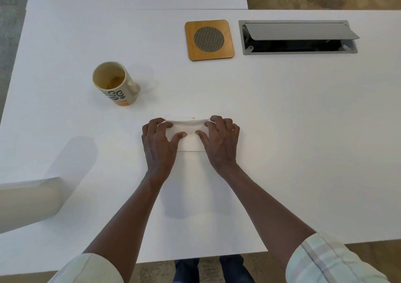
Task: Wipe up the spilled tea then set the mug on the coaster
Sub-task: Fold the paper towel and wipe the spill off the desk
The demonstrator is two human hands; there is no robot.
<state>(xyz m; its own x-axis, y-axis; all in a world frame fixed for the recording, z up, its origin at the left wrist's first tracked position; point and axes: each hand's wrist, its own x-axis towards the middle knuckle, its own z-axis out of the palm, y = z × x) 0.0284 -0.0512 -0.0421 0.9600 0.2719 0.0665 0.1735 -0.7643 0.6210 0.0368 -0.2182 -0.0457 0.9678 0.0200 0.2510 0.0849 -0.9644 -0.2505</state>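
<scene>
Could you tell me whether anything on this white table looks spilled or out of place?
A small orange-yellow tea spot sits just beyond the folded white paper napkin. The cream patterned mug stands off the square wooden coaster, far to its left.

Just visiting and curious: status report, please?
Left hand and right hand pressing folded napkin flat on table. Mug upright, off coaster. Path between clear.

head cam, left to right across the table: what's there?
Paper towel roll → mug → left hand → napkin held between both hands → right hand → open cable hatch. The coaster sits farther back, above the right hand.
</scene>
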